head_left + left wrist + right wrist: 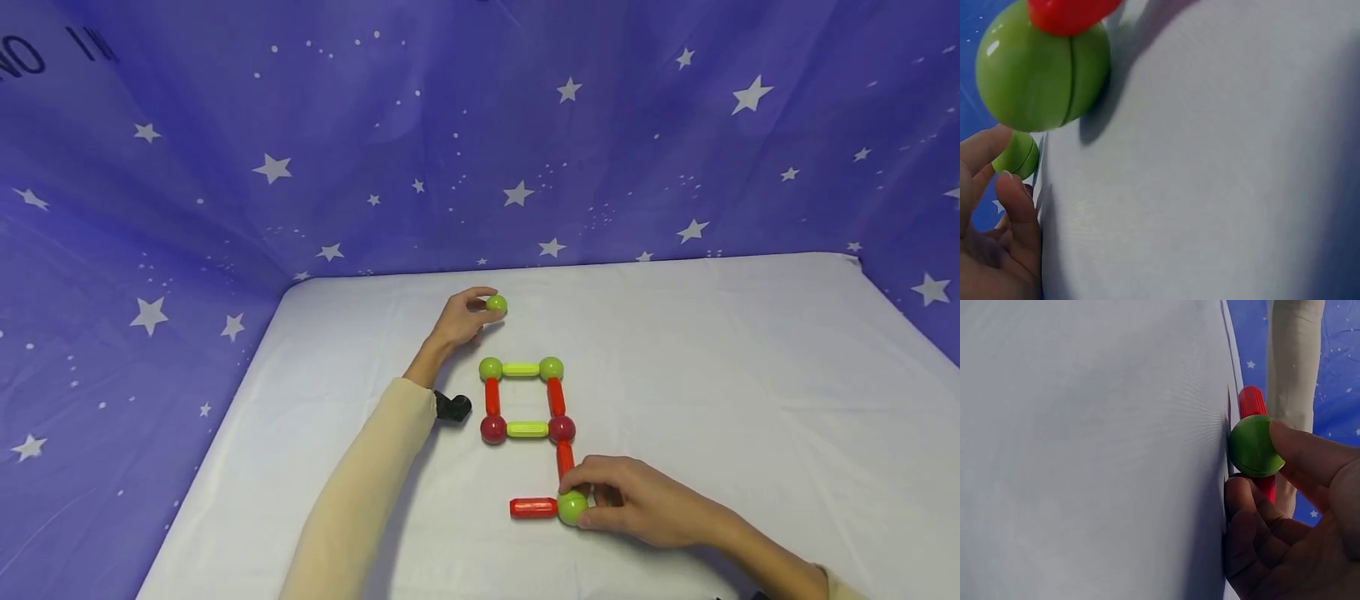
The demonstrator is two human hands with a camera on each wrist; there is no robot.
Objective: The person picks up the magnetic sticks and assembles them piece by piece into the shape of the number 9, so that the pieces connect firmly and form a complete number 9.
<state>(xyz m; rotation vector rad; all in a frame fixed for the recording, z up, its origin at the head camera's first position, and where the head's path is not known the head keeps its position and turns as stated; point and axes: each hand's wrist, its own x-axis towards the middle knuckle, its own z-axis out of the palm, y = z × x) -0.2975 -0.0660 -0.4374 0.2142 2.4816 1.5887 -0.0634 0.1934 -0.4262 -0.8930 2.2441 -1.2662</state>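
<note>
Between thumb and fingers my left hand [463, 317] pinches a green ball [497, 305], beyond the far end of a flat figure of balls and sticks. My right hand [637, 500] pinches another green ball [572, 507] at the near end; a red stick [533, 508] points left from it, and a second red stick [566, 462] runs up to a dark red ball [562, 429]. The square above has two green balls on top, a red ball [493, 429] at lower left, yellow-green sticks [527, 429] across and red sticks [492, 397] at the sides.
White cloth [712, 367] covers the table. A purple-blue curtain [480, 133] with white stars hangs behind and at the sides. A black wrist-camera piece [453, 407] juts from the left sleeve, close to the square's left side.
</note>
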